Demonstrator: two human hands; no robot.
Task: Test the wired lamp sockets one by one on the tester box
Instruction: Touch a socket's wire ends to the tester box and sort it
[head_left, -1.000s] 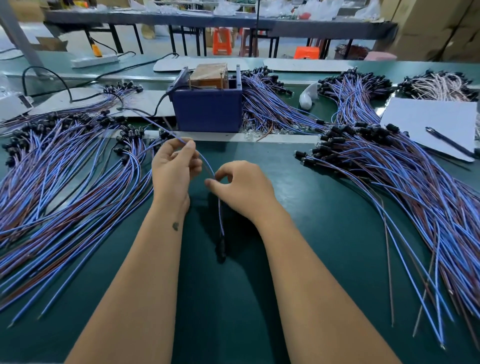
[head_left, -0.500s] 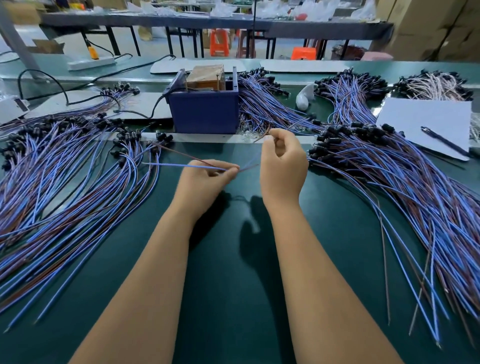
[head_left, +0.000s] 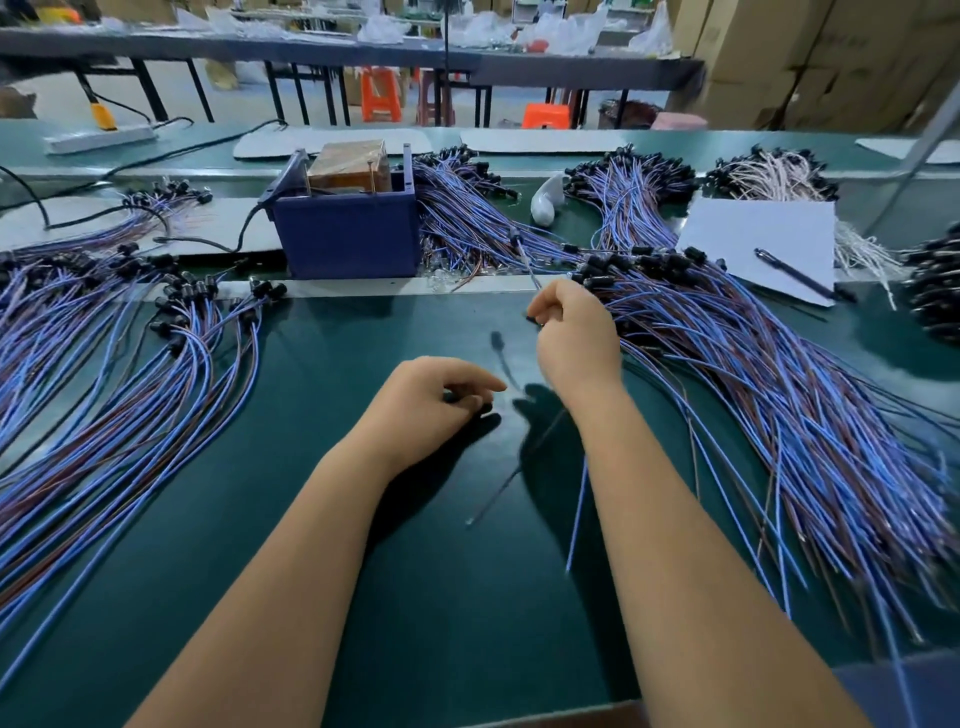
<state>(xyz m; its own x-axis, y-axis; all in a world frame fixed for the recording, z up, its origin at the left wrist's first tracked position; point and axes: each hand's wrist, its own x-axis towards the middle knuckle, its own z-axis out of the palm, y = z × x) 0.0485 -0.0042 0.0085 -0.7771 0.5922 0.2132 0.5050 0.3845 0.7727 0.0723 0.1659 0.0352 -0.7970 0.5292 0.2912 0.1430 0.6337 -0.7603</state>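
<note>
My right hand pinches the black head of a wired lamp socket just left of the right pile of wired sockets. Its blue wire and a thin dark wire hang down, blurred, under my wrist. On the green table, my left hand rests with curled fingers. Dark spots show under its fingertips, and I cannot tell whether it holds anything. The blue tester box, with a brown block inside, stands at the back behind both hands. A second pile of wired sockets fans out on the left.
More socket bundles lie behind the box and at the far right. A white sheet with a pen sits at the right rear. A white bulb-like piece lies by the bundles. A power strip is at the far left.
My right hand has drawn back from the right pile with a socket pinched in it. My left hand has let go of the earlier wire and moved right and nearer to me.
</note>
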